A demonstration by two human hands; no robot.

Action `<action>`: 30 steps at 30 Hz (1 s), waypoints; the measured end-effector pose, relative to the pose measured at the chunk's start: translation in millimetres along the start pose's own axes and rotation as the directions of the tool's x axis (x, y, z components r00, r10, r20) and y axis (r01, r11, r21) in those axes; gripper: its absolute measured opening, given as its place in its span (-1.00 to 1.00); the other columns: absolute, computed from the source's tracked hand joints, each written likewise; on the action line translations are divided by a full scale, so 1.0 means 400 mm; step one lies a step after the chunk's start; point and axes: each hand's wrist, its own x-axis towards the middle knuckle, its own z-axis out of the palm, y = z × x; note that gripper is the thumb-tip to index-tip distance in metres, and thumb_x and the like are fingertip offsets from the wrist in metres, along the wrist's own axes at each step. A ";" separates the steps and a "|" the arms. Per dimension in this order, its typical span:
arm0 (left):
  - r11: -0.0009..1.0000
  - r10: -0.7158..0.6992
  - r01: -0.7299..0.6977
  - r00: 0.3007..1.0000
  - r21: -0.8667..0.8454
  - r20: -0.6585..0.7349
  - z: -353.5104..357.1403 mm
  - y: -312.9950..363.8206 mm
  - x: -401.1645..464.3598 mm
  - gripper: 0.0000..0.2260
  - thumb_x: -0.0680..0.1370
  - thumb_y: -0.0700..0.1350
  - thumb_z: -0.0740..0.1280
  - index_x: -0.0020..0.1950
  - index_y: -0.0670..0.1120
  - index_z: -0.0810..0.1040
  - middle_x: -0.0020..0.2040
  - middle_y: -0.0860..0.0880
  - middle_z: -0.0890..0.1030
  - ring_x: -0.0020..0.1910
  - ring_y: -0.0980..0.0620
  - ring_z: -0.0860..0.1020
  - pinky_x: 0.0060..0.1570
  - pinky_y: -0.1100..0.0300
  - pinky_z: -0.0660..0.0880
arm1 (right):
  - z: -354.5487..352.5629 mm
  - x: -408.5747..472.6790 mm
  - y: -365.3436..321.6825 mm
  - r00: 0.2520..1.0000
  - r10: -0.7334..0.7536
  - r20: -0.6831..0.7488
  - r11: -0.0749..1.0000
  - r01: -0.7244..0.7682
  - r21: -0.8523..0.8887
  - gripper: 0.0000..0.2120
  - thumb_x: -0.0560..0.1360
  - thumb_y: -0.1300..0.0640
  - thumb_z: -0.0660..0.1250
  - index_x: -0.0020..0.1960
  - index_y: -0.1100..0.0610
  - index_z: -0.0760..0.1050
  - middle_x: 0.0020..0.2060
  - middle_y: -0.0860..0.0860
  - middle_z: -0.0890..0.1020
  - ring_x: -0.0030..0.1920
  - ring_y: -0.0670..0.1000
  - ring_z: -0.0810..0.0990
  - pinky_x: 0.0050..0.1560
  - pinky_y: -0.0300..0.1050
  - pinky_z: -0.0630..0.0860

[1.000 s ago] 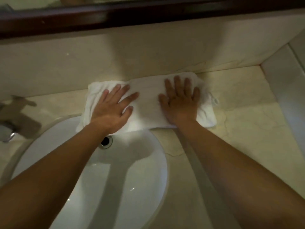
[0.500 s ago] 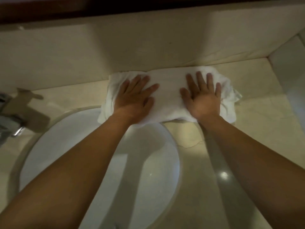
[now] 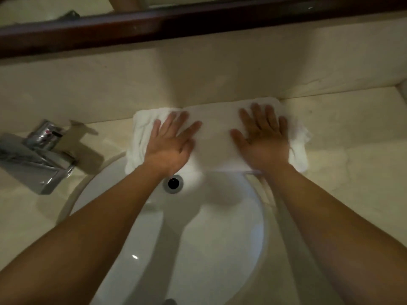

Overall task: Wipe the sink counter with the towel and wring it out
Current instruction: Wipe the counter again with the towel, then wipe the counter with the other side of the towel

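- The cream marble sink counter [image 3: 352,164] spreads under and beyond both my hands, running out past my right hand to a corner wall and past my left hand toward the tap.
- The cream stone backsplash [image 3: 198,80] rises just ahead of my fingertips, and above it runs the dark brown wooden mirror frame [image 3: 176,23].
- The white oval ceramic basin [image 3: 198,249] lies below my wrists, between my two forearms, with its far rim right under the heels of my hands.
- The white folded terry towel [image 3: 215,139] lies flat on the counter strip between basin and backsplash, its far edge touching the backsplash; its near edge, below my left wrist, overhangs the basin rim a little, and its ends stick out beyond both hands.
- The chrome square-bodied tap [image 3: 37,157] stands well out to the side of my left hand, its spout angled toward the basin.
- My left hand [image 3: 169,146] lies palm down on the left half of the towel, fingers straight and spread, pressing it and gripping nothing.
- My right hand [image 3: 264,142] presses flat on the right half in the same way, fingers stretched toward the backsplash, apart from the left hand with bare towel between them.
- The round chrome-ringed overflow hole [image 3: 173,183] sits in the basin wall just below my left wrist.
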 end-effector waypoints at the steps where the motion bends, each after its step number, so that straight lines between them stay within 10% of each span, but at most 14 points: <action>1: 0.999 0.028 -0.028 1.000 0.017 0.015 0.006 0.030 0.017 -0.53 0.61 0.18 -0.12 0.55 0.29 0.07 0.62 0.11 -0.02 0.58 0.03 -0.13 0.49 -0.01 -0.31 | -0.006 -0.005 0.035 0.999 0.027 -0.025 0.999 -0.028 -0.021 -0.34 0.55 -0.38 -0.14 0.60 -0.20 0.04 0.62 -0.10 0.04 0.61 0.05 -0.06 0.54 0.16 -0.15; 10: 0.997 0.082 -0.082 0.996 -0.014 -0.037 -0.010 -0.096 -0.026 -0.52 0.60 0.17 -0.13 0.52 0.26 0.21 0.58 0.12 0.16 0.58 0.02 0.06 0.52 -0.03 -0.07 | -0.003 -0.033 -0.097 0.999 0.030 -0.035 0.999 -0.030 0.013 -0.32 0.56 -0.33 -0.20 0.60 -0.11 0.12 0.61 0.01 0.12 0.61 0.19 -0.02 0.53 0.26 -0.10; 16: 0.988 -0.138 0.126 0.981 -0.094 -0.133 -0.048 -0.305 -0.144 -0.51 0.58 0.15 -0.06 0.45 0.18 0.41 0.54 0.06 0.27 0.55 -0.03 0.16 0.50 -0.05 -0.03 | 0.008 -0.020 -0.364 0.978 -0.129 0.163 0.989 0.116 0.091 -0.41 0.65 -0.27 -0.16 0.62 -0.14 -0.20 0.61 -0.09 -0.23 0.59 0.10 -0.32 0.51 0.14 -0.33; 23: 0.809 -0.579 0.494 0.763 -0.319 -0.287 -0.100 -0.252 -0.107 -0.42 0.31 0.01 0.29 0.35 -0.04 0.41 0.36 -0.14 0.40 0.32 -0.20 0.36 0.30 -0.06 0.28 | -0.032 -0.011 -0.257 0.978 -0.014 -0.208 0.985 0.049 0.165 -0.37 0.47 -0.12 0.22 0.47 0.13 0.38 0.48 0.16 0.38 0.45 0.25 0.36 0.38 0.18 0.29; 30: 0.699 -0.715 0.704 0.690 -0.126 -0.112 -0.137 -0.252 -0.075 -0.44 0.38 0.13 0.38 0.34 -0.01 0.44 0.35 -0.26 0.42 0.28 -0.33 0.43 0.20 -0.05 0.38 | -0.122 0.051 -0.262 0.968 0.193 0.161 0.935 -0.232 0.270 -0.26 0.38 -0.18 0.45 0.48 -0.02 0.29 0.37 0.05 0.46 0.40 0.11 0.38 0.34 0.01 0.26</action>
